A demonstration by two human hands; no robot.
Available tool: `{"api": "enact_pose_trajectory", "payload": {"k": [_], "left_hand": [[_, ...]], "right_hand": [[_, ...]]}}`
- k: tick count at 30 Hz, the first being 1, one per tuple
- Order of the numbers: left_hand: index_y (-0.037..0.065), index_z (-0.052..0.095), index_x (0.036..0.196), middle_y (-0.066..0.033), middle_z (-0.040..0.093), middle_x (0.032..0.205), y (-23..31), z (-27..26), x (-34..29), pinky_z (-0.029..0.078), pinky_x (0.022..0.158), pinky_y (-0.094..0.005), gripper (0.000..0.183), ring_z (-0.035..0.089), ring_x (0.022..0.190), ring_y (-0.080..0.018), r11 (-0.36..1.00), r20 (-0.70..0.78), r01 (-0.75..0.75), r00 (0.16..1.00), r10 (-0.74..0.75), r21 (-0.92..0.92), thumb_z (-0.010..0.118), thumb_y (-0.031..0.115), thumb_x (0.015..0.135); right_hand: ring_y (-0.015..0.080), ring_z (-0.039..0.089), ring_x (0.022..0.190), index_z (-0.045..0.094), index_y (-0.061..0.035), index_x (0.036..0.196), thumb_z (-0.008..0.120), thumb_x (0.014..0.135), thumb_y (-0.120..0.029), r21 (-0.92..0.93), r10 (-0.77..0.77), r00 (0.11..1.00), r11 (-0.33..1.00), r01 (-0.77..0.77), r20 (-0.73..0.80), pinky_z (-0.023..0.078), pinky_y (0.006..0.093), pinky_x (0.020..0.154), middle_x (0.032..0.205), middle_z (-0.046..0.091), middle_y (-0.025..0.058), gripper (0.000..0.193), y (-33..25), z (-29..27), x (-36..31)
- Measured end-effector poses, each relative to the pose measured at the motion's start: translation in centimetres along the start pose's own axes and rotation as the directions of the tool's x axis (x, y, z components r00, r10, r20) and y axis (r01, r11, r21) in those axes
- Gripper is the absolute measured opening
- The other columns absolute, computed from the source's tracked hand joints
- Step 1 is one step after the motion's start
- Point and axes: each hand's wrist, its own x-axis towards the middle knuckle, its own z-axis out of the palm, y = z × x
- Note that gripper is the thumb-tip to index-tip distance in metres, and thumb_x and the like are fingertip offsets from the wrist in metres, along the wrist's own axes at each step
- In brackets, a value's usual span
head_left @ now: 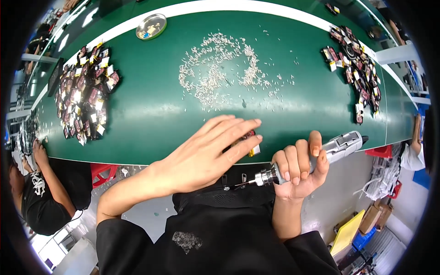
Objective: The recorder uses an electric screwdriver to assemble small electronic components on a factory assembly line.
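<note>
My right hand [299, 167] is wrapped round a grey electric screwdriver [343, 145], near the table's front edge. Its thin bit points left, toward the front of my body below the edge. Slightly smeared by motion, my left hand [206, 153] reaches over the table edge with its fingers stretched out. Beneath those fingers lies a small dark assembly [255, 150] with a white and yellow tab; most of it is hidden by the hand. Beyond my hands, many small pale pin-like pieces [211, 85] are scattered on the green table [151, 101].
Piles of similar dark assemblies lie at the left [85, 96] and right [355, 68]. A round metal dish [151, 26] with small parts stands at the far left. Another person [46, 188] sits at the left; a person's arm [417, 133] shows at the right edge.
</note>
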Motion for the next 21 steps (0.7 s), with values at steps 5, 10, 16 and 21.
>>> {"api": "enact_pose_trajectory", "payload": {"k": [5,10,16,21], "left_hand": [[0.000,0.055,0.109,-0.0141,0.054,0.119,1.7,0.7,0.4,0.043,0.092,-0.0416,0.045,0.052,0.107,-0.0332,0.989,-0.081,0.148,0.985,-0.150,-0.029,0.060,-0.011,0.066],[-0.001,0.058,0.100,-0.0118,0.059,0.104,1.1,1.6,0.8,0.049,0.077,-0.0370,0.037,0.057,0.094,-0.0307,0.995,-0.169,0.077,0.983,-0.065,0.068,0.063,-0.011,0.065],[-0.004,0.059,0.094,-0.0126,0.061,0.095,1.5,1.8,1.1,0.051,0.067,-0.0344,0.029,0.060,0.086,-0.0281,0.963,-0.189,0.124,0.979,-0.079,0.239,0.067,-0.007,0.066],[-0.009,0.060,0.093,-0.0175,0.062,0.096,2.3,2.9,0.7,0.053,0.063,-0.0338,0.032,0.061,0.084,-0.0301,0.931,-0.189,0.022,0.981,0.051,0.363,0.065,-0.001,0.062]], "right_hand": [[0.0100,0.038,0.041,0.043,-0.0093,0.088,0.045,0.094,-0.022,0.020,0.039,0.997,0.999,-0.040,0.073,0.039,0.0270,0.047,0.051,0.038,-0.0020,0.014,-0.3,-0.2,-1.9],[0.0102,0.038,0.041,0.045,-0.0091,0.090,0.045,0.093,-0.019,-0.007,0.129,0.989,0.992,-0.129,0.073,0.038,0.0273,0.048,0.052,0.038,-0.0013,0.011,1.0,-0.1,-3.2],[0.0126,0.040,0.042,0.044,-0.0065,0.091,0.044,0.091,-0.010,-0.066,0.178,0.978,0.980,-0.186,-0.106,0.039,0.0289,0.048,0.053,0.039,0.0016,0.004,3.5,1.2,-3.9],[0.0127,0.040,0.045,0.041,-0.0040,0.089,0.046,0.091,-0.009,-0.172,0.154,0.962,0.966,-0.195,-0.227,0.038,0.0284,0.048,0.055,0.039,0.0029,0.007,4.0,1.3,-4.0]]}}
